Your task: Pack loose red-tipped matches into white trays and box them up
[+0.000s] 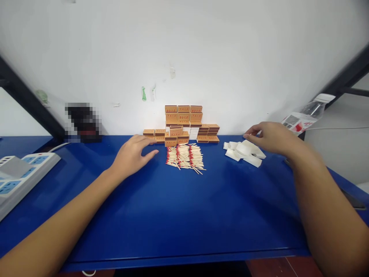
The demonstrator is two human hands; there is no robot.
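1. Boxes (183, 116) stand stacked against the wall (115, 50); their red characters are too small to read.
2. Matches (184, 157) lie before them, white trays (243, 152) rightward; bottle (313, 109) behind right hand (269, 135), power strip (31, 172) far left.
3. Left hand (132, 156): thumb and fingers apart, beside the boxes. Right: bent over the trays; cannot tell whether fingers grip.

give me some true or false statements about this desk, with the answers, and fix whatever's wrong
1. The matches lie in front of the stacked matchboxes. True.
2. The left hand is touching the power strip. False: it is beside the matchboxes, well apart from the strip.
3. The right hand is nearer the white pieces than the matches. True.
4. The desk is red. False: it is blue.
5. The bottle has a white cap. True.
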